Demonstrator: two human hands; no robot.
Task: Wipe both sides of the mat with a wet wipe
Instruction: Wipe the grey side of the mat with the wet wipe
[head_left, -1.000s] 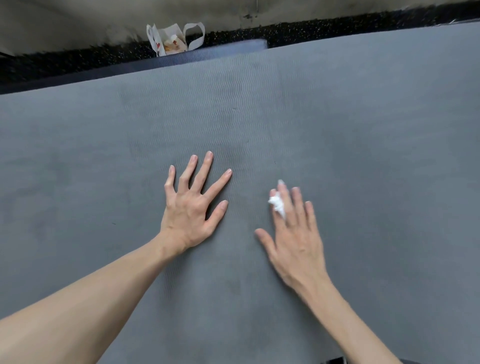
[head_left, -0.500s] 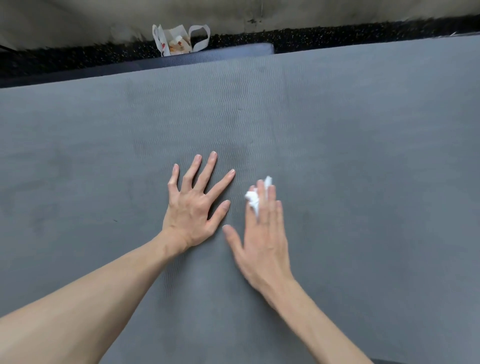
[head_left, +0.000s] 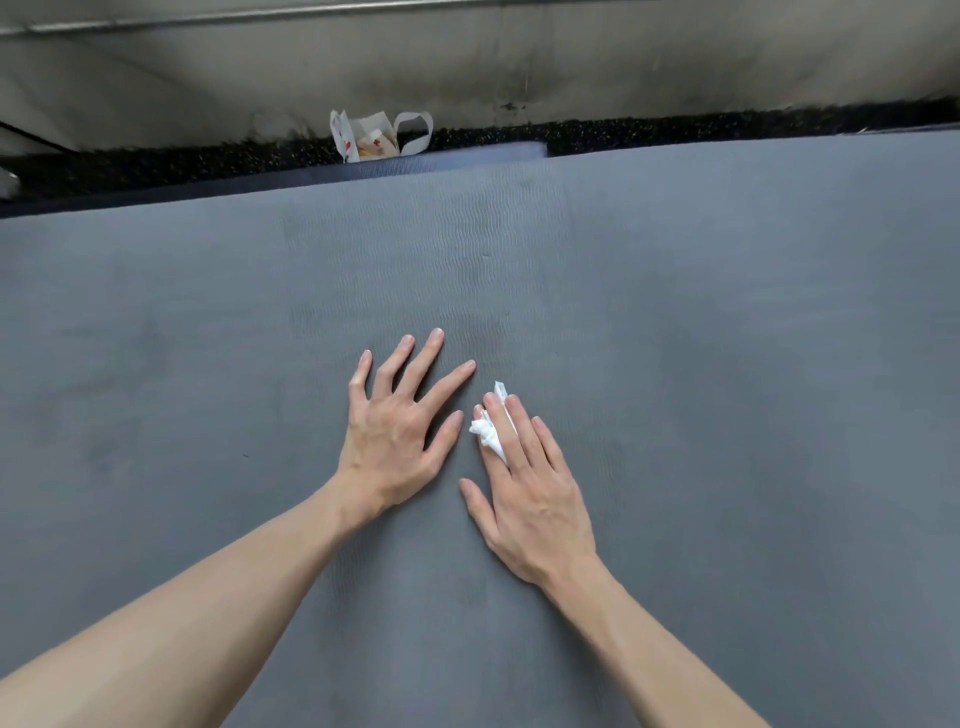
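Mat (head_left: 675, 322) fills the floor, grey side up, unflipped. Left hand (head_left: 400, 426), splayed flat, has stayed planted. Right hand (head_left: 524, 483), fingers straight, presses the wipe (head_left: 487, 428), which has swept left from 3 o'clock to just beside the left thumb; this side's wiping continues.

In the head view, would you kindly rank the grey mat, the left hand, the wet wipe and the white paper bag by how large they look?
1. Grey mat, fills most of the view.
2. Left hand.
3. White paper bag, farther away, so its true size is unsure.
4. Wet wipe, mostly hidden under the right hand.
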